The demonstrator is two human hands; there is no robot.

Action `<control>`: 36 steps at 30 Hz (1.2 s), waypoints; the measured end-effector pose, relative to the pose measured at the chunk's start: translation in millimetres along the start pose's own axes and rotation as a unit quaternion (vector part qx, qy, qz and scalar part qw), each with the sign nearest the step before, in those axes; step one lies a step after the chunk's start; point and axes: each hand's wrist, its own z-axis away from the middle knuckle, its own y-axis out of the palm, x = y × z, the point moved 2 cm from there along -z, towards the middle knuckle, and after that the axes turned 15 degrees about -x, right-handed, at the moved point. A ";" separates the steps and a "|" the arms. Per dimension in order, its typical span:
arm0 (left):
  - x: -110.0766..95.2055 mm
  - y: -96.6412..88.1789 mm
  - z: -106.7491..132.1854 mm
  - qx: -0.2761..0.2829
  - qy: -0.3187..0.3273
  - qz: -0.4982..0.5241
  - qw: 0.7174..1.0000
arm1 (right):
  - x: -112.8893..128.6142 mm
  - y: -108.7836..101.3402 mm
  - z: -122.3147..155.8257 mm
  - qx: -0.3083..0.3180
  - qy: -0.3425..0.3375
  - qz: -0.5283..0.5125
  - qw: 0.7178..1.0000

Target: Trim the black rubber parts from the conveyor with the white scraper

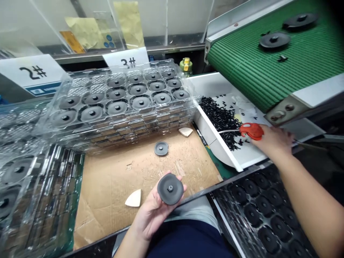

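Cradling dark grey disc (170, 189) with central metal nut in left hand (152, 211), above cardboard sheet (113, 211); gripping red-handled tool (252, 131) in right hand (272, 141) over black scraps (220, 118); hands staying well apart; upside-down 2# sign (33, 73), 3# sign (125, 59) showing ahead.

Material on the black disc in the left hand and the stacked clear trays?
The black disc in the left hand looks like moulded rubber or plastic, matte with no glare; can't tell which. Its centre insert looks like grey metal. The stacked clear trays look like thin formed plastic: glossy, with discs showing through.
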 end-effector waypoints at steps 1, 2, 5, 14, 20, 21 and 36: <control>0.5 -2.7 1.7 -0.003 -0.006 0.000 1.000 | 0.2 -0.2 -4.2 0.000 -0.005 -0.008 1.000; 0.9 -5.1 3.3 -0.005 -0.012 0.001 1.000 | 0.6 0.0 -7.5 -0.003 -0.011 -0.020 1.000; 1.0 -12.0 8.5 0.001 -0.020 0.006 1.000 | 3.3 3.1 -11.7 -0.014 -0.039 -0.062 0.997; -11.9 -36.7 29.5 -0.028 0.016 0.019 0.999 | 16.7 -33.9 21.5 -0.160 -0.009 -0.215 0.963; -25.4 -32.8 40.7 -0.118 0.086 -0.007 0.989 | 106.4 -85.3 129.3 -0.161 -0.168 -0.441 0.867; -26.6 -33.4 42.6 -0.130 0.098 -0.001 0.987 | 129.9 -84.3 146.1 -0.105 -0.221 -0.476 0.845; -37.9 -79.7 91.1 -0.284 0.219 0.127 0.925 | 294.0 -70.2 257.1 0.078 -0.353 -0.566 0.740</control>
